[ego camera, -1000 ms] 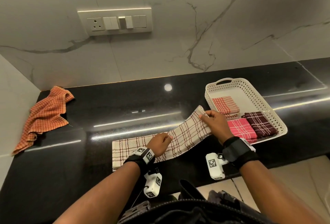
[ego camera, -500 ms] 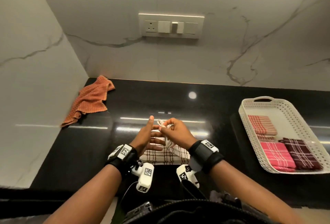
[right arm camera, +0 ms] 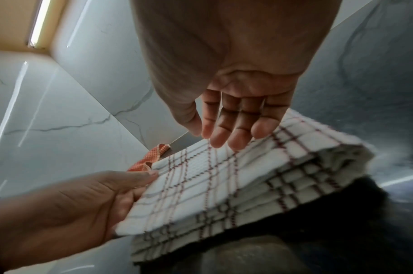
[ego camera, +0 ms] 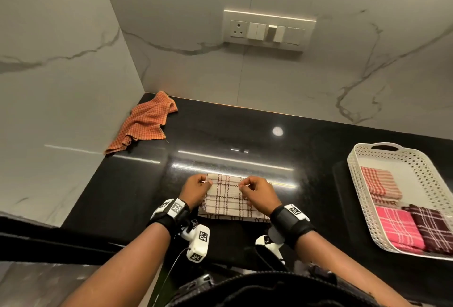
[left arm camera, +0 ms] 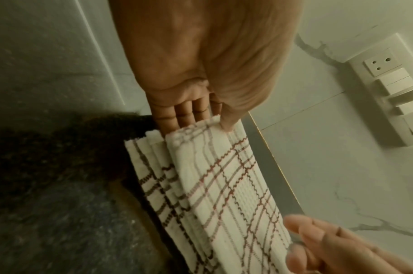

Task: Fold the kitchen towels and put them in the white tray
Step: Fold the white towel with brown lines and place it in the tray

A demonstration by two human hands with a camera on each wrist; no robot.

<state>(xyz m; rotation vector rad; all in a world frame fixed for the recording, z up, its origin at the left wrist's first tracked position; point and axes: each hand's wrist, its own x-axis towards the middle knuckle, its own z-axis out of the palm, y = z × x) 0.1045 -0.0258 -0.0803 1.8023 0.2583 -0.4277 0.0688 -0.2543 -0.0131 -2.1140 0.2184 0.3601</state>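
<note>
A cream checked towel (ego camera: 226,200) lies folded in several layers near the counter's front edge. My left hand (ego camera: 206,182) pinches the far left corner of its top layer, thumb over fingers in the left wrist view (left arm camera: 222,121). My right hand (ego camera: 241,185) pinches the same layer's far edge further right; the right wrist view (right arm camera: 205,136) shows thumb and forefinger at that edge, the other fingertips resting on the cloth. The white tray (ego camera: 416,159) stands at the right, holding a folded orange-striped towel (ego camera: 378,184), a pink one (ego camera: 397,229) and a maroon one (ego camera: 431,228).
A crumpled orange checked towel (ego camera: 144,123) lies in the back left corner against the marble walls. The black counter (ego camera: 245,140) stretches between the towel and the tray. A switch panel (ego camera: 268,29) is on the back wall.
The right hand carried the towel's right end over to the left, turning the long strip into a compact folded stack. Both hands now hold its top layer's far edge.
</note>
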